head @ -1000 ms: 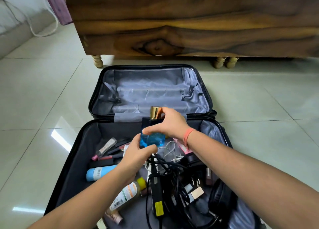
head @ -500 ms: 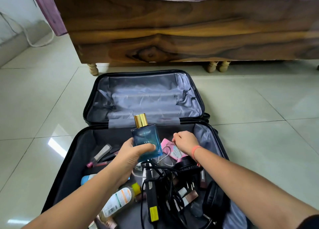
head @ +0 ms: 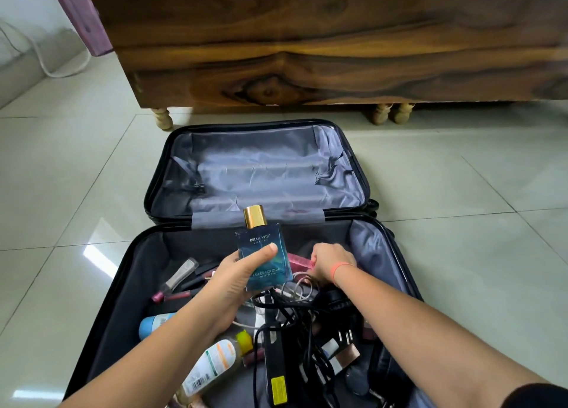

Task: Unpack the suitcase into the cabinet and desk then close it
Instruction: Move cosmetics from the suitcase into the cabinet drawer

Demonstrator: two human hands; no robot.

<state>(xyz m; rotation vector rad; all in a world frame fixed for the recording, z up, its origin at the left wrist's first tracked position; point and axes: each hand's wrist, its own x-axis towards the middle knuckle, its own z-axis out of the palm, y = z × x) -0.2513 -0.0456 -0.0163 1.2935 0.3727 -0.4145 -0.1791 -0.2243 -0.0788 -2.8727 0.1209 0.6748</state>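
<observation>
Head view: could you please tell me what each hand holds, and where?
Left hand holds the cologne bottle by its lower body; right hand seems to pinch a pink item by its end.

Bright, sharp, wide-angle bowing; glare on floor (head: 61, 192).

Cologne bottle (head: 264, 254) reads "BELLA VITA", "EAU DE COLOGNE"; smaller print probably "LUXURY".

Tiled floor (head: 461, 207): open suitcase (head: 261, 168) lying flat; wooden furniture (head: 338, 63) standing beyond.
</observation>
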